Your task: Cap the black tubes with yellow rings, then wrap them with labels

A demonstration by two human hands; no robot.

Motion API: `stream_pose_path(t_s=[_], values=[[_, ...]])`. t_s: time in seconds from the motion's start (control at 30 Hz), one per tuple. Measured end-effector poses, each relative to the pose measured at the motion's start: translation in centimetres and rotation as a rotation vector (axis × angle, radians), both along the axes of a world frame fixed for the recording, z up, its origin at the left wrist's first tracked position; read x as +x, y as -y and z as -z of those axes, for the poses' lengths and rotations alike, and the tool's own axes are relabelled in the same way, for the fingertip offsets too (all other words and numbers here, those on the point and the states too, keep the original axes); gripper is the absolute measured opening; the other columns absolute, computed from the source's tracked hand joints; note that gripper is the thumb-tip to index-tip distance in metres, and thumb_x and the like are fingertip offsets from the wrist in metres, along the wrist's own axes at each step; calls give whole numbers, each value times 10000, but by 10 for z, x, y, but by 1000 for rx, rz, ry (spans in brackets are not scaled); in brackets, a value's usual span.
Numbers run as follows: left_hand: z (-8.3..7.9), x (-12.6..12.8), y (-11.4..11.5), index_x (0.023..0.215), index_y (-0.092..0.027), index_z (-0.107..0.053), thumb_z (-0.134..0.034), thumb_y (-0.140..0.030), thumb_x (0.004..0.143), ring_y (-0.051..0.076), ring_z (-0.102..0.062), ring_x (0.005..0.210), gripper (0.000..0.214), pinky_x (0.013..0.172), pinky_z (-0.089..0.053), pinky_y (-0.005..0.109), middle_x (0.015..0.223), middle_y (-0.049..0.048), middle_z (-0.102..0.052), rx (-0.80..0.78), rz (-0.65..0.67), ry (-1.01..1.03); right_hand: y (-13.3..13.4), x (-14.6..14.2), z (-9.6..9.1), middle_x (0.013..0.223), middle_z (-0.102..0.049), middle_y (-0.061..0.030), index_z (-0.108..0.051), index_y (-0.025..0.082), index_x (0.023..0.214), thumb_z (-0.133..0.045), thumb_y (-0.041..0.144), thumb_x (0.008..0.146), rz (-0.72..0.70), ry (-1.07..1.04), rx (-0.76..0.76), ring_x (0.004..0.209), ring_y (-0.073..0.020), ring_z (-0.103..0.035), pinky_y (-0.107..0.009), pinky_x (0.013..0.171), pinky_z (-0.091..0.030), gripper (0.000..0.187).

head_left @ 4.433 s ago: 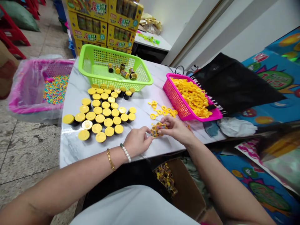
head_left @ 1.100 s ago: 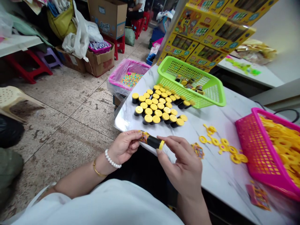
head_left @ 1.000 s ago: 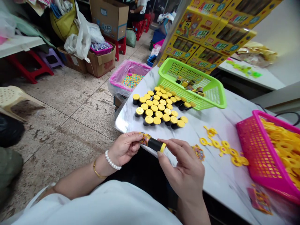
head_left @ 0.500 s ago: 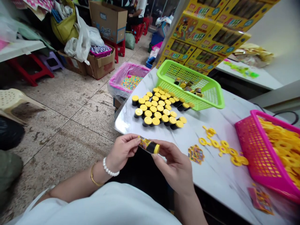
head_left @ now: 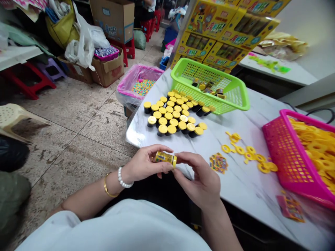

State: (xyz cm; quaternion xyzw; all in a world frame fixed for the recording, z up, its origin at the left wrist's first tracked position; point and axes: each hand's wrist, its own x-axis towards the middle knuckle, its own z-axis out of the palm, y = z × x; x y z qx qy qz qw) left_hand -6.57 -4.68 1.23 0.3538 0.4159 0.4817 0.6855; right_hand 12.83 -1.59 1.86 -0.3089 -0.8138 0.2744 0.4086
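A small tube with a yellow cap [head_left: 167, 158] lies nearly level in front of me, its printed yellow label now wrapped round the body. My left hand [head_left: 146, 164] is closed about it, fingers behind and thumb along the front. At the capped end, my right hand [head_left: 197, 177] pinches with thumb and index finger at the cap. Beyond my hands, on the table, stand several black tubes with yellow caps [head_left: 171, 129] in a close group. A small pile of printed labels [head_left: 218, 163] lies right of my right hand.
Behind the tubes sits a green basket [head_left: 209, 68] with some tubes inside. Yellow ring-shaped parts [head_left: 239, 150] lie near a pink basket [head_left: 285, 157] full of such rings. Boxed goods [head_left: 209, 21] are stacked behind. A lined pink bin [head_left: 125, 83] of colourful beads stands left of the table.
The label, partly loose before with the black body showing, now covers the tube. My left hand has moved from the label's end to wrap the tube. The view has shifted slightly.
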Motion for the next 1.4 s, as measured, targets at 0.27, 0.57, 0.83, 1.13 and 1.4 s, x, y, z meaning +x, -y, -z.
stream_pose_path(t_s=[0.27, 0.57, 0.83, 1.13, 1.4], values=[[2, 1, 1, 995, -146, -739, -771, -355, 806, 103, -627, 648, 283, 613, -554, 214, 848, 52, -716, 138, -66, -194, 2, -10, 17, 804, -755, -33, -683, 201, 934, -758, 274, 823, 87, -173, -432, 667, -170, -717, -302, 636, -630, 153], [1, -4, -9, 862, -160, -569, -737, -602, 770, 83, -553, 374, 482, 321, -420, 157, 605, -6, -642, -88, 91, 1, -11, -1, 12, 1060, -708, -69, -718, 268, 1149, -739, 302, 860, -123, -251, -540, 832, -180, -713, -328, 708, -629, 292], [3, 5, -10, 735, -163, -554, -783, -656, 678, 65, -461, 267, 547, 231, -289, 134, 489, -32, -611, -164, 108, 146, -9, -9, 21, 909, -653, -34, -788, 281, 934, -778, 234, 822, -66, -455, -539, 696, -150, -666, -295, 556, -617, 122], [4, 13, -11, 739, -163, -549, -773, -693, 652, 65, -432, 248, 582, 227, -268, 138, 445, -44, -587, -231, 158, 204, -6, -1, 20, 869, -627, -10, -780, 316, 951, -762, 148, 825, -49, -410, -350, 733, -138, -652, -254, 567, -587, 211], [5, 13, -13, 799, -158, -567, -734, -714, 680, 60, -428, 262, 592, 235, -284, 138, 480, -31, -615, -218, 209, 262, -5, 3, 4, 850, -658, -3, -783, 311, 1040, -750, -8, 773, -67, -202, -57, 759, -151, -722, -276, 687, -632, 417]])
